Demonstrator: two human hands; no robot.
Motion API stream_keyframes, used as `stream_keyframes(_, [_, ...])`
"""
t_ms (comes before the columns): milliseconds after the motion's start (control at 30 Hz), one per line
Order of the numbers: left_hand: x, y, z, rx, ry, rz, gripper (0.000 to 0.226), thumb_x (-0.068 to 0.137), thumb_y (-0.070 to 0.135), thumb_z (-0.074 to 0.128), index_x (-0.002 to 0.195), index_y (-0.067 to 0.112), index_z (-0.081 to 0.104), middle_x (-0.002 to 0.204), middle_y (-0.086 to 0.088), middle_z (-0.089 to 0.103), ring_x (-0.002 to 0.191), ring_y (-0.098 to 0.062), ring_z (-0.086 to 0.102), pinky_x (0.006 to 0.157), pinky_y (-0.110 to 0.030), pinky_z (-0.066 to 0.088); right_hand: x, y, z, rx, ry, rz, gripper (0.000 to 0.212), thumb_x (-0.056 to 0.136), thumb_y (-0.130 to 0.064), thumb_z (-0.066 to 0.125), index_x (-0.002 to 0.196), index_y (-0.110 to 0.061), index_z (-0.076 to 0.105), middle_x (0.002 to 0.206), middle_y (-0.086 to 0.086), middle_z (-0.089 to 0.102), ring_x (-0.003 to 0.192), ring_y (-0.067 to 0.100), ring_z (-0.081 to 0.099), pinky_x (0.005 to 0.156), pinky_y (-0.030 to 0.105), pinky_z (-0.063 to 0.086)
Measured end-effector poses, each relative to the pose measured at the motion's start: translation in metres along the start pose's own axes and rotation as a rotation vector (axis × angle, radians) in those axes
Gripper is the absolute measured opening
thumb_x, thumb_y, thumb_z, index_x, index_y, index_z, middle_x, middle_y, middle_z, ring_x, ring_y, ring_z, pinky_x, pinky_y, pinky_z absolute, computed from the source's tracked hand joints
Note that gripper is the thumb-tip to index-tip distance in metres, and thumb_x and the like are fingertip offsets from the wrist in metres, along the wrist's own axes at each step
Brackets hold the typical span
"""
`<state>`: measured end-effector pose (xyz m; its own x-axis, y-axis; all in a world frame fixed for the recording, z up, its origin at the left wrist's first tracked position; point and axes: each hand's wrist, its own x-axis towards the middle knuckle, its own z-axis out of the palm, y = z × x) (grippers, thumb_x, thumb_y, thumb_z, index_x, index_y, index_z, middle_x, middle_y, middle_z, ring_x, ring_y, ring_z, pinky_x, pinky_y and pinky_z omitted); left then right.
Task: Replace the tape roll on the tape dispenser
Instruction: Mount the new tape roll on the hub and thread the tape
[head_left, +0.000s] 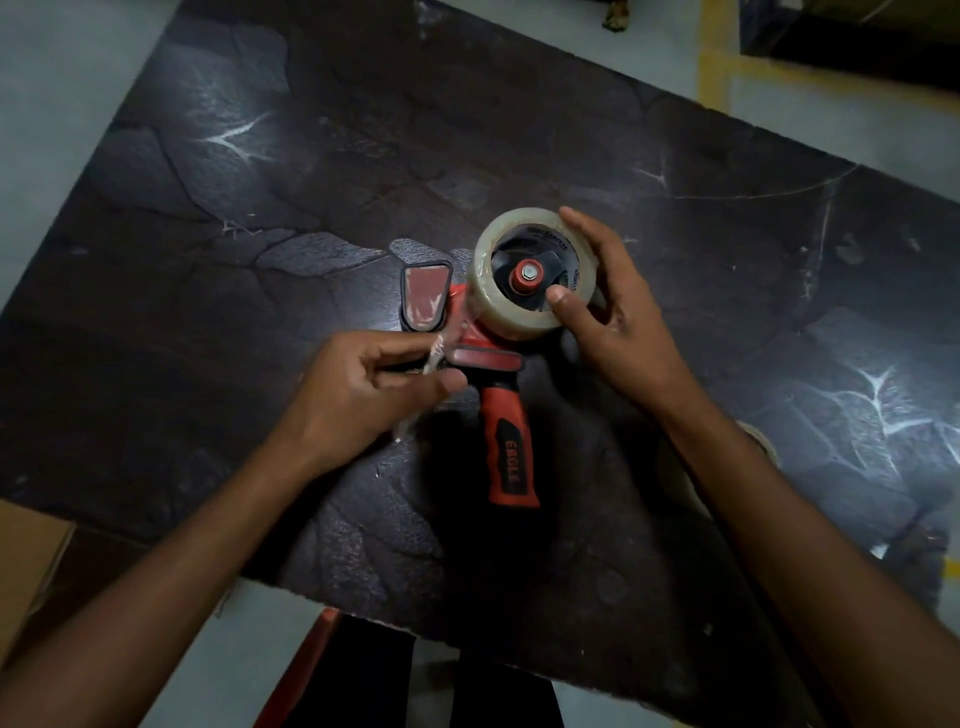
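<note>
Dark marbled table (260, 156), seen from above; pale floor (62, 62) is visible around it.

Tape dispenser (506, 447), red and black, is laid on its side near table centre, handle pointing to 6 o'clock. A clear tape roll (485, 296) is seated on the red hub (527, 273) at the dispenser's 12 o'clock end.

Right hand (618, 332) is cupped around the roll from 3 o'clock: fingers are spread over the far rim, thumb is pressed on the roll's inner face near the hub. The roll's right edge is hidden by this hand.

Left hand (363, 395) is placed at 9 o'clock of the handle, fingers curled nearly closed, a loose strip of clear tape (434, 353) pinched between thumb and fingertips. The dispenser's front end is partly covered by it.

A red-and-black flap (423, 301) is seen at 10 o'clock of the handle.

A second roll (761, 441) is partly hidden behind the right forearm at 3 o'clock. Cardboard (26, 561) is noted at the table's 8 o'clock corner.
</note>
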<state>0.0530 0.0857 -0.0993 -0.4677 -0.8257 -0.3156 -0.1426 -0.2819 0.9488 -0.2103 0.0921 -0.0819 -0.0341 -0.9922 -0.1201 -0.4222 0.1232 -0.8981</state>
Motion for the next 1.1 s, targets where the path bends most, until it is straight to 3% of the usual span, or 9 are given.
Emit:
stream_keyframes(133, [0.006,-0.001,-0.003,-0.009,0.058,0.000,0.020,0.087,0.039,0.084,0.105,0.046,0.086,0.112,-0.005,0.085,0.099,-0.019,0.079,0.091,-0.043,0.066,0.000,-0.005,-0.001,-0.056,0.003,-0.003,0.065,0.098,-0.021,0.062,0.159,-0.014,0.040,0.155,0.002,0.054,0.143,0.013,0.054,0.122,0.044,0.044])
stream_keyframes(233, [0.005,-0.008,-0.009,-0.096,0.013,-0.017,0.015,0.099,0.034,0.076,0.102,0.044,0.087,0.111,0.004,0.086,0.104,-0.018,0.081,0.088,-0.031,0.068,0.001,-0.005,-0.002,-0.070,-0.004,-0.002,0.067,0.098,-0.026,0.062,0.160,-0.016,0.040,0.158,0.004,0.053,0.145,0.015,0.053,0.122,0.047,0.044])
stream_keyframes(333, [0.002,-0.014,-0.010,-0.221,0.091,-0.047,0.036,0.071,0.060,0.095,0.089,0.030,0.089,0.099,-0.003,0.087,0.093,-0.015,0.083,0.081,-0.031,0.068,0.002,-0.002,0.000,-0.075,0.001,-0.004,0.068,0.097,-0.030,0.063,0.160,-0.019,0.041,0.160,0.003,0.052,0.147,0.017,0.052,0.122,0.051,0.044])
stream_keyframes(400, [0.004,-0.021,-0.013,-0.275,0.162,-0.032,0.041,0.059,0.059,0.101,0.077,0.026,0.083,0.088,-0.005,0.085,0.088,-0.014,0.083,0.077,-0.030,0.069,0.002,-0.001,0.001,-0.070,0.010,-0.010,0.068,0.097,-0.026,0.063,0.160,-0.019,0.040,0.162,0.003,0.049,0.149,0.019,0.050,0.122,0.053,0.042])
stream_keyframes(567, [0.013,-0.025,-0.018,-0.243,0.113,-0.085,0.011,0.070,0.025,0.089,0.069,0.024,0.078,0.077,-0.001,0.080,0.076,-0.008,0.078,0.072,-0.024,0.067,0.003,-0.003,0.002,-0.190,-0.028,-0.103,0.071,0.098,-0.008,0.058,0.164,-0.012,0.033,0.171,0.009,0.035,0.160,0.022,0.032,0.130,0.052,0.029])
stream_keyframes(700, [0.017,-0.031,-0.018,-0.034,0.087,-0.099,0.034,0.088,-0.006,0.077,0.069,0.022,0.075,0.074,0.001,0.080,0.069,-0.004,0.075,0.068,-0.020,0.066,0.005,0.001,0.001,-0.300,-0.097,-0.160,0.062,0.104,-0.017,0.056,0.162,-0.007,0.037,0.171,0.010,0.034,0.161,0.023,0.030,0.129,0.052,0.030])
stream_keyframes(800, [0.014,-0.036,-0.023,0.241,0.189,0.070,0.016,0.089,0.010,0.085,0.079,0.014,0.074,0.077,-0.001,0.076,0.071,-0.003,0.068,0.067,-0.013,0.055,0.004,0.001,-0.007,-0.415,-0.151,-0.159,0.074,0.100,-0.041,0.061,0.164,-0.013,0.036,0.171,0.003,0.031,0.161,0.021,0.027,0.129,0.049,0.031])
stream_keyframes(900, [0.013,-0.034,-0.036,0.493,0.173,0.239,0.007,0.091,0.024,0.081,0.088,0.021,0.074,0.088,0.003,0.066,0.081,-0.010,0.063,0.072,-0.026,0.046,0.003,0.001,-0.009,-0.443,-0.163,-0.148,0.083,0.093,-0.050,0.065,0.164,-0.018,0.036,0.171,-0.001,0.032,0.161,0.019,0.026,0.130,0.044,0.031])
stream_keyframes(1100, [0.011,-0.011,-0.064,0.621,-0.062,0.092,0.037,0.090,0.054,0.062,0.091,0.023,0.082,0.093,0.003,0.078,0.087,-0.015,0.075,0.079,-0.037,0.056,0.001,-0.008,-0.006,-0.417,-0.158,-0.075,0.085,0.089,-0.040,0.070,0.163,-0.015,0.039,0.171,-0.002,0.031,0.156,0.007,0.031,0.125,0.014,0.024])
